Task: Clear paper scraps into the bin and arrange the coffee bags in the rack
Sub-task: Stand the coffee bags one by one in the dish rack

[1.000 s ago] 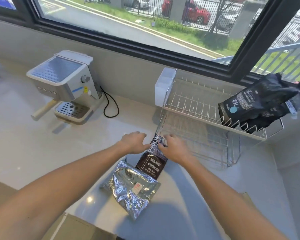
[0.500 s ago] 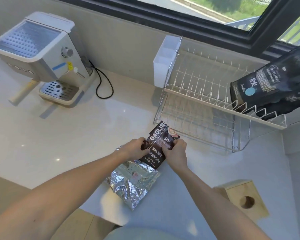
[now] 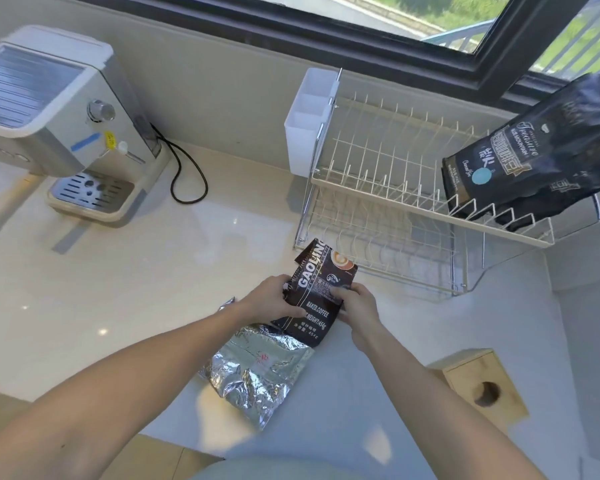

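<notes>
A person stands at a white bench (image 3: 84,306) under a window, both hands closed on a dark brown coffee bag (image 3: 314,299) — the step in hand looks to be the arranging of the coffee bags, not the clearing of scraps. The left hand (image 3: 274,301) grips the bag's left edge, fingers curled round it and thumb across the front; the right hand (image 3: 355,304) pinches the right edge, fingers on the printed face. Neither hand is open. The bag is tilted, its top pointing up toward the wire rack (image 3: 395,209), its lower end overlapping a crumpled silver foil bag (image 3: 257,368) that lies flat on the bench just below the hands.

The rack is two-tiered, near the hands and to the right. On its upper tier, at the far right end, two black coffee bags (image 3: 534,161) already lean among the prongs; the rest of that tier and the lower tier show bare wire. The next move, by this reading, calls for lifting the brown bag clear of the foil one and carrying it up and right, then standing it between the prongs — the soft pouch may slump if set loosely. A wooden box with a round hole (image 3: 482,386) stands at the right, possibly the bin. No paper scraps show.
</notes>
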